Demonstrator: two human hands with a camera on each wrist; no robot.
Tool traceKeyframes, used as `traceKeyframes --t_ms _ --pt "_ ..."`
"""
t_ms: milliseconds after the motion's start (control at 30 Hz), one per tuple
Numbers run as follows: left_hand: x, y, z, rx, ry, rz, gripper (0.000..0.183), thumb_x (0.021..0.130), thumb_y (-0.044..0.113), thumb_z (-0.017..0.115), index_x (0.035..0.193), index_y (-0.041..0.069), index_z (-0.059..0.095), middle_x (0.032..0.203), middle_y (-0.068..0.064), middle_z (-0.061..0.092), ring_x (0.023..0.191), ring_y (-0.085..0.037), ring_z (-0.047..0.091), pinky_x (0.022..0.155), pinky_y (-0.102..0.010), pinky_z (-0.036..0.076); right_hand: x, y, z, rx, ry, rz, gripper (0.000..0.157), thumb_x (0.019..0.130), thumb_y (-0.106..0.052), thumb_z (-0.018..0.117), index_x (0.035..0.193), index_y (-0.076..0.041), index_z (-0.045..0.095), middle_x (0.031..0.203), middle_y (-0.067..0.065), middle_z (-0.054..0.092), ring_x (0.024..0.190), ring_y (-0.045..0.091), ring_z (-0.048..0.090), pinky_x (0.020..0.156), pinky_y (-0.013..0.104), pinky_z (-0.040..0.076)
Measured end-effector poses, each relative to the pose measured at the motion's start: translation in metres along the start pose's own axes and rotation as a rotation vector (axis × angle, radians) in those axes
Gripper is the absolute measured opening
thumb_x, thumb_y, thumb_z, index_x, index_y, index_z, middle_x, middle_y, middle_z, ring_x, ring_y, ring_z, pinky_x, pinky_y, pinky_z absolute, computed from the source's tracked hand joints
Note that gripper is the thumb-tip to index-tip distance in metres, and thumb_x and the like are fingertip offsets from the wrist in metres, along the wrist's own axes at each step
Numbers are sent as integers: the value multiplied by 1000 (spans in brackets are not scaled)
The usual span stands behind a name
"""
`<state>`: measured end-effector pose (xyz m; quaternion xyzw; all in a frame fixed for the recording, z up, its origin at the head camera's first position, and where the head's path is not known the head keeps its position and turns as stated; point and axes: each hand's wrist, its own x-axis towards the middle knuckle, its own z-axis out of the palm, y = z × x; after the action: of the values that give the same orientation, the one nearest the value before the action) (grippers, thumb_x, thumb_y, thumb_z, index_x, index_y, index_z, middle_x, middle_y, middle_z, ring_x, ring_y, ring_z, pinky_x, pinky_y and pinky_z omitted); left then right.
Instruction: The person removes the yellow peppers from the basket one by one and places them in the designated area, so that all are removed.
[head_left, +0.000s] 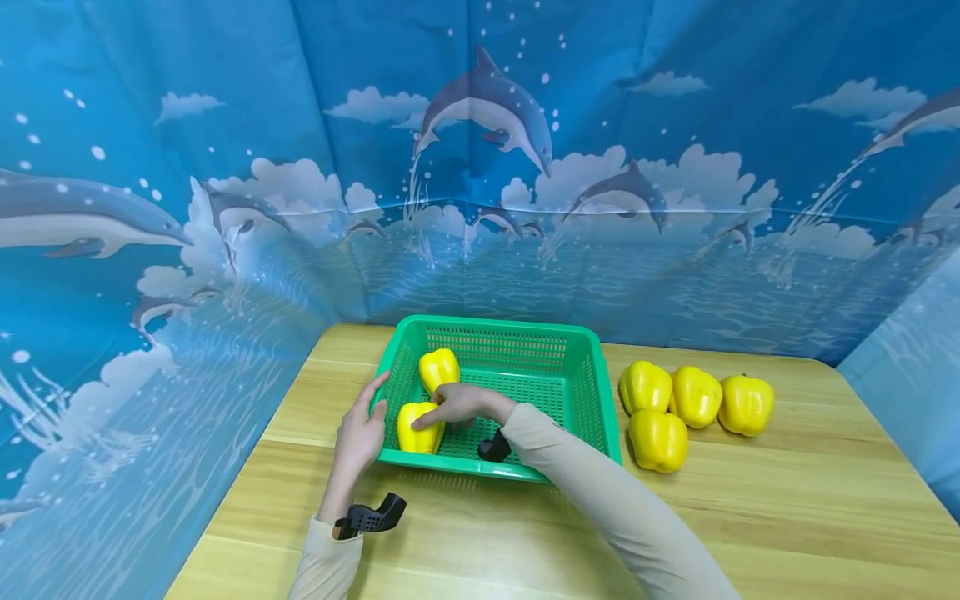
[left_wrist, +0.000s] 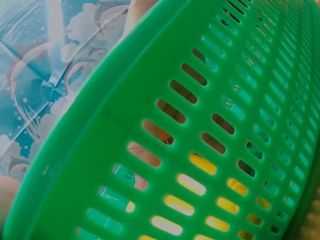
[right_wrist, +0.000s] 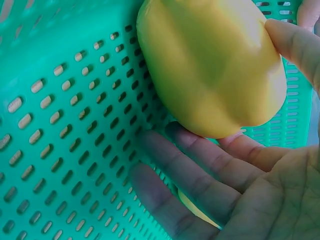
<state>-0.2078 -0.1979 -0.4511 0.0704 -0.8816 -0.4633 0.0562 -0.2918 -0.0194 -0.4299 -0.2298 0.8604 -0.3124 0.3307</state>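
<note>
A green plastic basket (head_left: 495, 468) with slotted walls holds two yellow bell peppers. My right hand (head_left: 467, 403) reaches in and holds the nearer bell pepper (head_left: 417, 435), beside the left wall. In the right wrist view, the thumb (right_wrist: 295, 45) presses one side of that pepper and the other fingers (right_wrist: 195, 175) extend underneath it. The farther bell pepper (head_left: 438, 367) lies just behind it in the basket. My left hand (head_left: 362, 433) rests at the left rim with its fingers fairly straight; in the left wrist view the basket wall (left_wrist: 120, 110) hides most of it.
Several more yellow bell peppers (head_left: 696, 397) stand grouped on the wooden table (head_left: 810, 508) right of the basket. A blue dolphin-print curtain (head_left: 480, 250) hangs behind the table and along its sides. Each wrist carries a black camera mount (head_left: 375, 514).
</note>
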Motion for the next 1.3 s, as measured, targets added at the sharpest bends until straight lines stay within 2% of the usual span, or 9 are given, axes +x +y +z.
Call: traceKeyframes --t_ms 100,267,333,467,600,767,900,1300 --pt "0 0 0 -3 -1 4 45 103 19 40 147 30 35 52 -2 35 38 -14 29 36 -25 27 0 0 -1 3 1 -6 43 81 -50 69 88 -10 57 71 1 42 55 17 39 67 43 47" --pt "0 1 1 -6 -3 5 45 103 19 39 147 29 35 52 -1 34 38 -13 28 36 -25 27 0 1 -2 11 7 -22 43 81 -51 69 86 -11 55 65 -3 37 49 11 32 56 33 37" --pt "0 1 1 -6 -4 4 45 103 19 39 147 30 35 52 -1 34 38 -13 28 36 -25 27 0 2 -2 28 11 -31 42 81 -50 69 84 -11 55 61 -4 35 47 11 31 55 32 34" --pt "1 1 0 -7 -3 -1 45 103 19 39 147 30 36 52 -2 35 38 -13 29 36 -25 27 -2 2 -5 76 20 -39 43 81 -49 70 88 -9 57 59 -4 36 46 11 31 56 34 36" --pt "1 2 0 -7 1 -9 45 103 19 39 146 30 36 54 -3 37 38 -14 30 37 -26 28 -5 3 -8 106 36 -30 54 80 -49 71 107 -5 56 73 0 47 56 15 42 62 35 41" --pt "1 3 0 -4 6 -18 45 103 19 39 146 30 36 62 -6 42 40 -14 31 39 -26 30 -7 5 -12 141 64 -26 72 78 -51 72 126 -2 48 98 7 55 82 28 56 73 39 50" --pt "1 2 0 -4 3 -25 45 103 19 39 147 31 35 61 -6 42 40 -14 31 39 -27 30 -10 5 -16 169 69 -34 76 78 -52 71 130 -3 45 104 8 55 93 33 57 78 43 50" --pt "1 1 0 -4 -1 -12 46 103 18 39 147 31 35 55 -4 40 38 -13 30 36 -25 28 -16 7 -21 278 151 -74 75 77 -48 74 129 -2 45 106 9 58 94 31 59 80 48 50"
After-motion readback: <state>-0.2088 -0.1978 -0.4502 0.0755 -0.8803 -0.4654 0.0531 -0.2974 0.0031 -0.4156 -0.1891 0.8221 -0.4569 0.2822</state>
